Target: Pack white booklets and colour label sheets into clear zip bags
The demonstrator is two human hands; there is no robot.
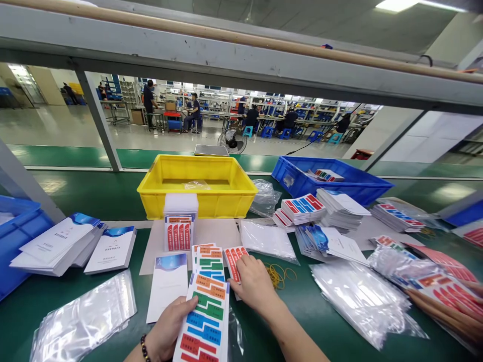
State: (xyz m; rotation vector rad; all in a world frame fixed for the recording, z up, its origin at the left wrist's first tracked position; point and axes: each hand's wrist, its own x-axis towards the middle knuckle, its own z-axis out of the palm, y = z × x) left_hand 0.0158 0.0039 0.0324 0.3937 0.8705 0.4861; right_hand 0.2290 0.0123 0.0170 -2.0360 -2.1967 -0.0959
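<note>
My left hand (169, 322) is closed round a label sheet (206, 317) printed in orange, green, blue and red, thumb on top. Just beyond it lie more coloured label sheets (211, 259). My right hand (253, 284) has its fingers curled over the edge of a red label sheet (232, 259); the fingertips are partly hidden. A white booklet with a blue top (167, 286) lies left of the held sheet. Behind, red label sheets (178, 236) stand upright in a clear holder. Yellow rubber bands (278, 275) rest right of my right hand.
A yellow bin (198, 203) and a blue bin (332, 186) stand at the back. Booklet stacks (113, 249) and clear bags (86, 317) lie left; more bags (358, 296) and label stacks (302, 207) lie right. Another person's hands (445, 311) hold bagged sheets at far right.
</note>
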